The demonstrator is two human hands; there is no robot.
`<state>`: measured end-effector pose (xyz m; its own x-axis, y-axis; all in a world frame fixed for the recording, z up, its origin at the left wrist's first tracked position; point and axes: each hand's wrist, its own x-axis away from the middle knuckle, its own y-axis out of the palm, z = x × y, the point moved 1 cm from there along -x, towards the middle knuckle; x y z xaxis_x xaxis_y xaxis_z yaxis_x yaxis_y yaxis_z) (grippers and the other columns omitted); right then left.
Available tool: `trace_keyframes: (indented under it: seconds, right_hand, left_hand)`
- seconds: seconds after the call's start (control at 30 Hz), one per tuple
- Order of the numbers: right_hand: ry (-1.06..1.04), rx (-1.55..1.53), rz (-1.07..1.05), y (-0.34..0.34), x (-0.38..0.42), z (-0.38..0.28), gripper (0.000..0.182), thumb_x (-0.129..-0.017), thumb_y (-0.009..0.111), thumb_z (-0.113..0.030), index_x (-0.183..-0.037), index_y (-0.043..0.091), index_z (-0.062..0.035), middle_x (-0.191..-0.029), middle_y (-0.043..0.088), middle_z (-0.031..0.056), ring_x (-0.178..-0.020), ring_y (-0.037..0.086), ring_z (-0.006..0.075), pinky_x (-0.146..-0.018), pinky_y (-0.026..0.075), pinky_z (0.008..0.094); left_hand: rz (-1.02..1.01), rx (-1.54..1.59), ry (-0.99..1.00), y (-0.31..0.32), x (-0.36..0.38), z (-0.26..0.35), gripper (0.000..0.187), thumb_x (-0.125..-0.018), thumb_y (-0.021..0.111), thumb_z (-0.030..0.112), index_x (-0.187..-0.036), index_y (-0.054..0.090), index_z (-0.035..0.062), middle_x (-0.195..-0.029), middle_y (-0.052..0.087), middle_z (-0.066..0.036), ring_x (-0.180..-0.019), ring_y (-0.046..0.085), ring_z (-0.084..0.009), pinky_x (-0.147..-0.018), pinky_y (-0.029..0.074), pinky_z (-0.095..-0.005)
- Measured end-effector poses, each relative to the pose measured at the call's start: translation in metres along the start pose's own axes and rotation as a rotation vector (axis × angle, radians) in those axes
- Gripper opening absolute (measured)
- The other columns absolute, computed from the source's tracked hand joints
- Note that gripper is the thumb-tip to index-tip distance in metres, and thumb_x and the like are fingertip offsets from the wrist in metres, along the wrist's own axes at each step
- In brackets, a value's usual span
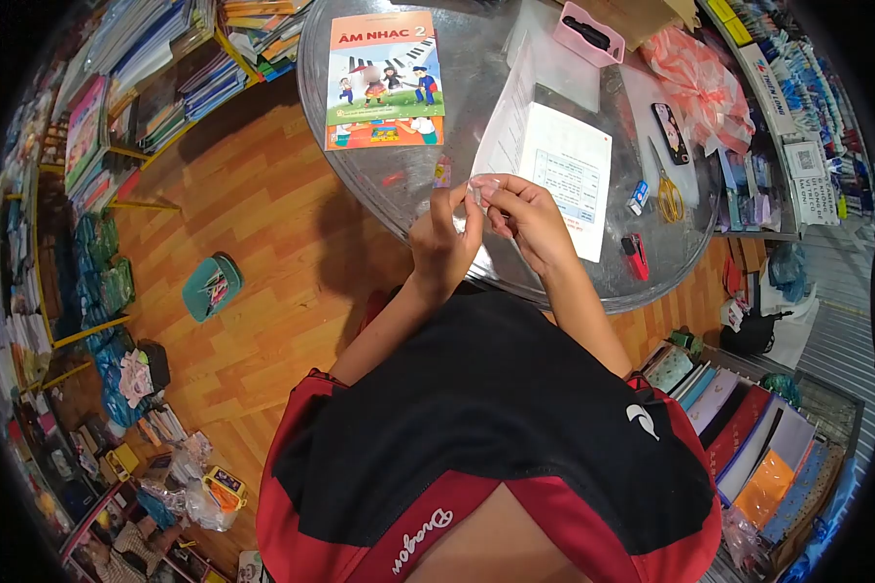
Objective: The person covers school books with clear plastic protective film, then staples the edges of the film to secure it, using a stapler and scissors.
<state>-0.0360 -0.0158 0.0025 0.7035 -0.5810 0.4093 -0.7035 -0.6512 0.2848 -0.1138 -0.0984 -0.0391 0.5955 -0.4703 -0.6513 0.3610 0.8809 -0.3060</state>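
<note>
Wood-look floor (204, 379) is running around and under the round grey table (681, 248), with a soft shadow (352, 257) darkening it just left of the table. Yellow-edged shelving (235, 55) is lining the side left of the table, packed with books, and a teal bin (196, 299) is sitting between. Right of the table, a stocked display rack (760, 73) is standing close, a ribbed grey panel (860, 311) showing below it.

Head-worn camera, facing forward-down; left hand (444, 235) and right hand (532, 222) near, table (673, 245) beyond.
</note>
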Motion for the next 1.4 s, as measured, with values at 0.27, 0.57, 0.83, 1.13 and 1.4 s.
trace_keyframes:
  seconds: [0.27, 0.57, 0.83, 1.13, 1.4]
  right_hand:
    - [0.029, -0.067, -0.016, 0.002, -0.001, 0.001, 0.021, -0.081, 0.053, -0.007, -0.098, 0.057, 0.0040, -0.065, 0.053, 0.0008, -0.049, 0.040, 0.0046, -0.044, 0.030, 0.0176]
    - [0.087, -0.213, 0.093, 0.005, -0.001, 0.001, 0.023, -0.081, 0.053, -0.007, -0.101, 0.055, 0.0045, -0.069, 0.055, 0.0031, -0.051, 0.044, 0.0051, -0.047, 0.036, 0.0169]
    - [0.101, -0.272, -0.026, -0.001, -0.010, 0.009, 0.021, -0.080, 0.052, -0.005, -0.097, 0.056, 0.0059, -0.068, 0.056, 0.0045, -0.051, 0.046, 0.0066, -0.048, 0.038, 0.0186]
    - [0.182, -0.406, -0.016, 0.004, -0.017, 0.014, 0.017, -0.080, 0.054, -0.005, -0.095, 0.053, 0.0024, -0.074, 0.058, 0.0073, -0.053, 0.050, 0.0082, -0.048, 0.040, 0.0195]
    - [0.206, -0.379, -0.056, 0.005, -0.023, 0.017, 0.014, -0.081, 0.053, -0.006, -0.091, 0.054, 0.0023, -0.073, 0.059, 0.0064, -0.054, 0.051, 0.0079, -0.048, 0.041, 0.0196]
  left_hand:
    - [0.021, -0.044, 0.005, 0.000, -0.002, -0.002, 0.030, -0.072, 0.060, 0.000, -0.096, 0.043, -0.0019, -0.072, 0.062, -0.008, -0.055, 0.060, -0.0235, -0.047, 0.046, -0.0295]
    - [0.074, -0.108, 0.054, 0.006, 0.000, -0.011, 0.041, -0.072, 0.062, 0.002, -0.108, 0.043, -0.0022, -0.070, 0.061, -0.008, -0.051, 0.058, -0.0226, -0.045, 0.044, -0.0305]
    - [-0.105, -0.193, -0.033, -0.007, -0.001, -0.008, 0.041, -0.074, 0.061, 0.002, -0.112, 0.046, -0.0013, -0.072, 0.063, -0.009, -0.061, 0.062, -0.0202, -0.052, 0.048, -0.0278]
    - [-0.167, -0.112, -0.101, -0.013, -0.002, -0.013, 0.042, -0.075, 0.061, 0.002, -0.115, 0.047, -0.0007, -0.074, 0.063, -0.011, -0.065, 0.063, -0.0201, -0.056, 0.048, -0.0271]
    - [-0.079, -0.100, -0.048, -0.010, 0.001, -0.025, 0.038, -0.074, 0.062, 0.005, -0.109, 0.050, -0.0011, -0.068, 0.060, -0.010, -0.050, 0.056, -0.0235, -0.045, 0.043, -0.0325]
